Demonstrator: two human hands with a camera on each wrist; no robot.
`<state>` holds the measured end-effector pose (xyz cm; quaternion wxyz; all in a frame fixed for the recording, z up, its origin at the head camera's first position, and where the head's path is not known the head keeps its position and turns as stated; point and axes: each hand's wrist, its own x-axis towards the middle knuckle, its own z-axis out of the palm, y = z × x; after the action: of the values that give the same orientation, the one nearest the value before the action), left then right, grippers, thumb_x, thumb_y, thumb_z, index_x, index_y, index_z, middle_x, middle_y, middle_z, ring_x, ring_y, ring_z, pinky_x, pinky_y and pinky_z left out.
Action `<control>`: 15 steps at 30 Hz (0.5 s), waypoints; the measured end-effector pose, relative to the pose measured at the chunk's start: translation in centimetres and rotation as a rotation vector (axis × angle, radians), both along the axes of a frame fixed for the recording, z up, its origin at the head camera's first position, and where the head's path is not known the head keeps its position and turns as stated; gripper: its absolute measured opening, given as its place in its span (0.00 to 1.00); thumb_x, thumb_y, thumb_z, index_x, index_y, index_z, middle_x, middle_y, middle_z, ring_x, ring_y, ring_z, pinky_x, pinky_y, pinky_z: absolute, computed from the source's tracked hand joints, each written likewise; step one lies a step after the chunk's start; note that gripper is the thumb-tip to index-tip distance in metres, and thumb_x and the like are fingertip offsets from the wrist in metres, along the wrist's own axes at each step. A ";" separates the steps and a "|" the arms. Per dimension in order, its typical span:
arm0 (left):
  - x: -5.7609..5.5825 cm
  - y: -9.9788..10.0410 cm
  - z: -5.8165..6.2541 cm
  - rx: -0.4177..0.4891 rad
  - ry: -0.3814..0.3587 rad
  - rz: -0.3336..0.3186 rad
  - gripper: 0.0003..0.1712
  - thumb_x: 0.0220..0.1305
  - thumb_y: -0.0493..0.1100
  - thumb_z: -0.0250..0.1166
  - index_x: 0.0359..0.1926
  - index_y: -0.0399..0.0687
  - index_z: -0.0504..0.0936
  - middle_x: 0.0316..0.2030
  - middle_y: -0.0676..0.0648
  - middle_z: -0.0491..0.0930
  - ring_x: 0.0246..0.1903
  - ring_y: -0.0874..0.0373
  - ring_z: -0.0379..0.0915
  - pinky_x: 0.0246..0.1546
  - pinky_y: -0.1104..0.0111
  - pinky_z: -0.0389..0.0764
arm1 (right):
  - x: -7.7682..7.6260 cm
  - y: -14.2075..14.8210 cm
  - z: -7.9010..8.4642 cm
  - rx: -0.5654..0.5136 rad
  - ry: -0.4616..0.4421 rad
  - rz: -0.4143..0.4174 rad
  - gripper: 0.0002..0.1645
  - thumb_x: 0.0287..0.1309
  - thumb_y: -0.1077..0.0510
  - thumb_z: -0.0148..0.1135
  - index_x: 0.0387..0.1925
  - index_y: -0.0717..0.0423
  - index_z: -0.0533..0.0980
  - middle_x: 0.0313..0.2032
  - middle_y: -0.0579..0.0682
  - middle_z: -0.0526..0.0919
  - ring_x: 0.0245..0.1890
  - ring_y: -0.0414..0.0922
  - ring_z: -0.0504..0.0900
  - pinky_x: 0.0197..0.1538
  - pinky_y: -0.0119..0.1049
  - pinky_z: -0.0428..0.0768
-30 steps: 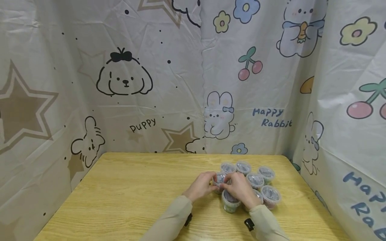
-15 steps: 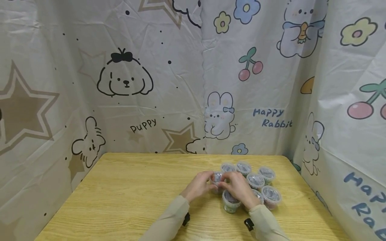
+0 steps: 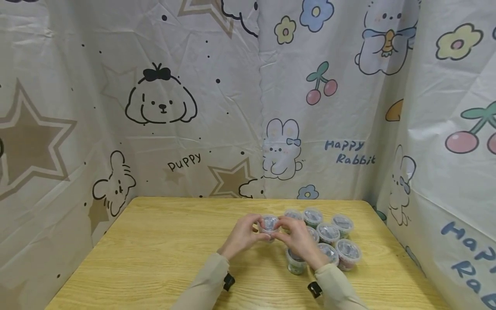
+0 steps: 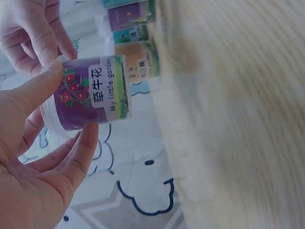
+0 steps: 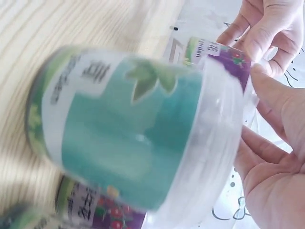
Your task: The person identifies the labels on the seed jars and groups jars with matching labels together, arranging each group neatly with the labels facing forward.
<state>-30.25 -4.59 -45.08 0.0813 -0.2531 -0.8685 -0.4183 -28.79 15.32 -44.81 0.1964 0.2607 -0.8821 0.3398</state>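
Note:
A small plastic tub (image 3: pixel 269 224) with a clear lid hangs above the table between both hands. In the left wrist view this tub (image 4: pixel 90 93) has a purple label with red flowers, and it lies sideways in that picture. My left hand (image 3: pixel 244 234) grips it from the left, thumb and fingers curled round its lid end. From the other side my right hand (image 3: pixel 300 241) holds the lid's edge with thumb and fingers. A teal-labelled tub (image 5: pixel 128 124) stands close beside the right wrist, below that hand.
Several similar lidded tubs (image 3: pixel 328 232) stand grouped on the right part of the wooden table (image 3: pixel 162 241). A printed cloth (image 3: pixel 217 107) hangs along the back and sides.
Both hands have moved left, carrying the purple-labelled tub away from the group and up. A tub formerly hidden behind the right hand now shows. The other tubs stay in place.

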 end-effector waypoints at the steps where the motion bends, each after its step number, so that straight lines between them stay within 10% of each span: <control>1: 0.0 -0.2 0.1 0.012 -0.006 -0.001 0.16 0.50 0.42 0.77 0.31 0.49 0.75 0.39 0.51 0.79 0.43 0.57 0.75 0.41 0.70 0.83 | 0.0 -0.1 -0.1 -0.016 0.002 0.012 0.07 0.49 0.57 0.75 0.29 0.46 0.81 0.47 0.56 0.86 0.54 0.58 0.82 0.49 0.49 0.85; 15: 0.4 -1.8 0.4 0.221 -0.019 -0.047 0.27 0.55 0.39 0.74 0.56 0.47 0.76 0.53 0.43 0.81 0.53 0.48 0.78 0.46 0.62 0.85 | 0.4 -1.0 0.0 -0.210 -0.125 0.022 0.06 0.56 0.55 0.70 0.31 0.43 0.78 0.59 0.62 0.78 0.49 0.57 0.85 0.50 0.45 0.85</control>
<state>-29.90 -6.40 -44.70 0.0906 -0.2589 -0.8116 -0.5157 -28.38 14.30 -44.82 0.1634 0.2264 -0.8493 0.4480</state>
